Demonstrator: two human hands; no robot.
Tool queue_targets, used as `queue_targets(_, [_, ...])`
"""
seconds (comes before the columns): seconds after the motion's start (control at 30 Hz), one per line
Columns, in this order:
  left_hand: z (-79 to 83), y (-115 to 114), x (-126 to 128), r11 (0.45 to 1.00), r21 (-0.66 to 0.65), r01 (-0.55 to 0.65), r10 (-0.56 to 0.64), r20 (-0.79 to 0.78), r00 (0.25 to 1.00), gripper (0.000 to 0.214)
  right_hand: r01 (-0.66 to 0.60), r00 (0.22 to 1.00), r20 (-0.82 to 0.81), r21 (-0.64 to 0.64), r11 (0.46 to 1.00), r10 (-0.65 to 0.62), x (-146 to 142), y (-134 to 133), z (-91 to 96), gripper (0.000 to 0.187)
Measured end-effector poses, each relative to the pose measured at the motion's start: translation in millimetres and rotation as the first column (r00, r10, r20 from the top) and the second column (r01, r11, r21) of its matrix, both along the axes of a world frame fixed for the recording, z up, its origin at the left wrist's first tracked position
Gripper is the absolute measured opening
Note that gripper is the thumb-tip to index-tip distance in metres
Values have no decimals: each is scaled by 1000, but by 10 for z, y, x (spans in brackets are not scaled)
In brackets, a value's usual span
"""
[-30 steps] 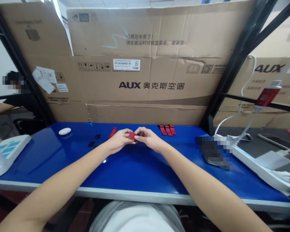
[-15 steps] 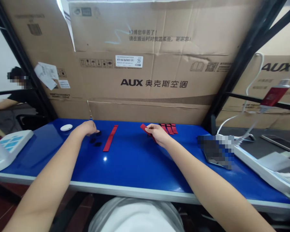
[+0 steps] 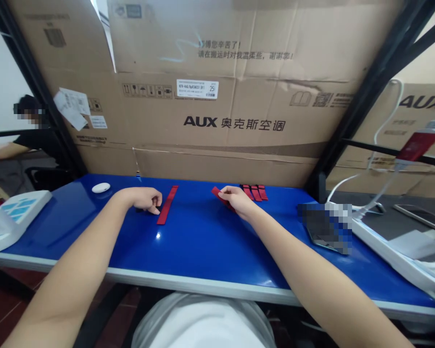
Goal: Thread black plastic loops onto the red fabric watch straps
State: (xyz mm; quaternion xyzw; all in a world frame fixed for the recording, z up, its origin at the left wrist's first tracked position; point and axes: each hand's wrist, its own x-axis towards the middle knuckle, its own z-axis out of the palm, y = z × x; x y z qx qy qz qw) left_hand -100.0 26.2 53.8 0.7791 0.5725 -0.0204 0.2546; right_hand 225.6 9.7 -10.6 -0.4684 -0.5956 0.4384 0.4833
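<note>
My left hand (image 3: 148, 199) is closed in a pinch low over the blue table, just left of a flat red strip (image 3: 167, 205). A small black piece (image 3: 159, 209) shows at its fingertips; the fingers hide most of it. More black (image 3: 140, 210) is partly visible under the hand. My right hand (image 3: 235, 199) is closed on a folded red strap (image 3: 216, 192), whose end sticks out past the thumb. Behind that hand, several red straps with black parts (image 3: 254, 192) lie in a row near the table's back edge.
A white oval object (image 3: 101, 187) and a white device with blue panels (image 3: 20, 215) are on the left. A phone (image 3: 326, 229) and a white power strip (image 3: 391, 256) lie right. Cardboard (image 3: 235, 145) walls the back; another person (image 3: 39, 130) sits beyond the left frame post.
My left hand has moved right, from the black pieces to beside the flat red strip. My right hand keeps its hold on the red strap, almost unmoved. The view has shifted slightly.
</note>
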Motion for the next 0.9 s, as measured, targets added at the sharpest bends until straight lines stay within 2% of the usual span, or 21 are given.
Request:
queue_targets(0.1, [-88,27,147,996,89,-16,-7,247,969,30,-55,981,-187,-4,999,53,-10,6,24,26])
queue_targets(0.17, [-164,26,304,992,128,1,-62,474,878,33,-97,954,-284,6,995,95,-6,7,40,27])
queue_targets(0.23, [-249,-2,507,991,134,16,-102,663,741,37,-110,948,-298,26,994,113,0,-3,51,27])
queue_targets(0.37, [-399,-110,906,1000,7,11,-11,888,460,42,-195,969,-144,52,979,200,-19,-76,63,25])
queue_targets(0.47, [-458,-181,1061,996,-80,26,67,941,333,43,-282,955,112,62,958,274,-69,-152,77,20])
queue_targets(0.57, [-468,-215,1093,992,-118,38,101,951,292,39,-276,937,253,108,955,242,-114,-188,92,15])
queue_targets(0.73, [-459,-210,1062,989,-145,37,128,951,281,38,-234,940,290,174,956,178,-113,-148,89,13])
queue_targets(0.9, [-495,-182,1043,991,-130,41,110,939,326,43,-231,938,307,201,952,163,-100,-146,93,12])
